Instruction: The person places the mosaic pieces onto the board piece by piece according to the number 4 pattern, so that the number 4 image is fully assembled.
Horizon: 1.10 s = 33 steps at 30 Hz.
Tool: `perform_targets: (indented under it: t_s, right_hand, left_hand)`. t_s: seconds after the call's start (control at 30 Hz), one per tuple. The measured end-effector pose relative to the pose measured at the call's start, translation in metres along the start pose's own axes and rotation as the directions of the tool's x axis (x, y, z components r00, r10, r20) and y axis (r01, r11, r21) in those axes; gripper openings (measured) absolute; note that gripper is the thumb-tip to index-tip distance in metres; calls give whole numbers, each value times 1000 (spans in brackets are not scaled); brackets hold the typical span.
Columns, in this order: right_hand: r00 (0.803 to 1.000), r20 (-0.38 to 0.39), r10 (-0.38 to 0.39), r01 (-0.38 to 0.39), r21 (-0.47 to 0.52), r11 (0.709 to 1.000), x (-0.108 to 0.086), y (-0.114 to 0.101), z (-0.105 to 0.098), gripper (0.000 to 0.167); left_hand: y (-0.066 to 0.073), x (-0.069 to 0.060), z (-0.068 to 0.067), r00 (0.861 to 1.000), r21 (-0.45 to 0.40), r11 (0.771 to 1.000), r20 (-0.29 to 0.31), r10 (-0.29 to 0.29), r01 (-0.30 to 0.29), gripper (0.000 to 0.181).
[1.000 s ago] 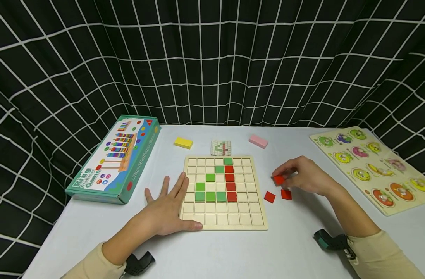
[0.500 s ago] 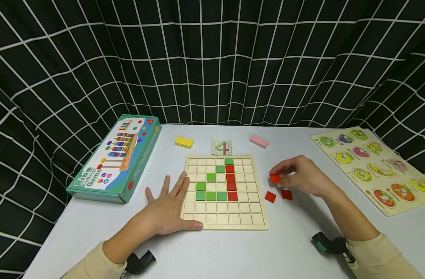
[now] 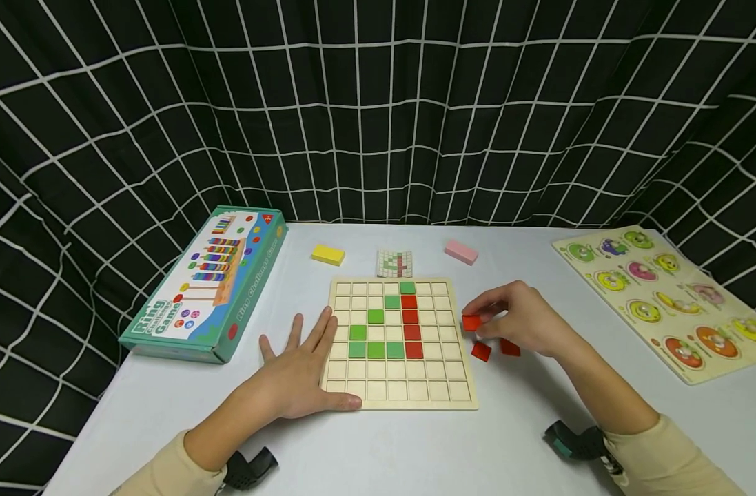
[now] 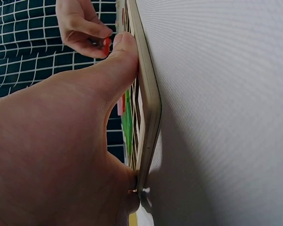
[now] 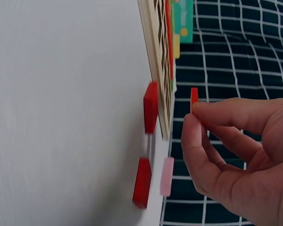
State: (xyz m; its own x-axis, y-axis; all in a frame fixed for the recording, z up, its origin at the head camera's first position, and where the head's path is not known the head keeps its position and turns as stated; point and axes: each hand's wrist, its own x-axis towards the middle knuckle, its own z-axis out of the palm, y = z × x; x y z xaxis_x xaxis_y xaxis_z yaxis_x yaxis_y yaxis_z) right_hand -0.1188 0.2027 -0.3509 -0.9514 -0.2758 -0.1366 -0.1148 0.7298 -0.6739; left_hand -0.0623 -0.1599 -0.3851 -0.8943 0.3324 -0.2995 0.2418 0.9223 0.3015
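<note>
A wooden grid board (image 3: 365, 390) lies in the middle of the table, with several green tiles (image 3: 375, 350) and a column of red tiles (image 3: 413, 350) set in its squares. My left hand (image 3: 293, 379) rests spread on the board's left edge, thumb along the near rim. Between thumb and fingers, my right hand (image 3: 526, 320) pinches a red square tile (image 3: 471, 322), raised just off the board's right edge. Beneath that hand two more red tiles lie on the table, one red tile (image 3: 481, 351) near the board and another red tile (image 3: 511, 347) partly covered by the hand.
Behind the board lies a small pattern card (image 3: 394, 263), with a yellow block (image 3: 328, 254) to its left and a pink block (image 3: 461, 251) to its right. A green game box (image 3: 204, 286) stands at left. A fruit picture board (image 3: 666, 300) lies at right.
My right hand has lifted the red tile from beside the loose tiles and carried it left, close to the board. My left hand stays in place.
</note>
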Motion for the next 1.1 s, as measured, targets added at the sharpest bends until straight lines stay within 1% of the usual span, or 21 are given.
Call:
perform_targets:
  t_s: [0.13, 0.33, 0.47, 0.63, 0.83, 1.1]
  right_hand:
    - [1000, 2, -27, 27, -8, 1000, 1, -6, 5, 26]
    - [999, 9, -35, 35, 6, 999, 1, -13, 13, 25]
    - [999, 24, -35, 34, 32, 999, 1, -19, 18, 23]
    - [998, 42, -49, 47, 36, 998, 1, -26, 26, 22]
    - [996, 75, -56, 50, 73, 996, 0, -33, 34, 23]
    - [988, 118, -100, 87, 115, 990, -1, -41, 44, 24]
  left_hand:
    - [0, -1, -1, 1000, -10, 1000, 1, 0, 0, 136]
    - [1, -3, -1, 1000, -21, 1000, 4, 3, -3, 136]
    - [1, -3, -2, 1000, -19, 1000, 6, 3, -3, 137]
    - [1, -3, -2, 1000, -21, 1000, 7, 4, -4, 136]
    - [1, -3, -2, 1000, -20, 1000, 7, 5, -5, 136]
    - [1, -2, -2, 1000, -15, 1000, 7, 4, -4, 136]
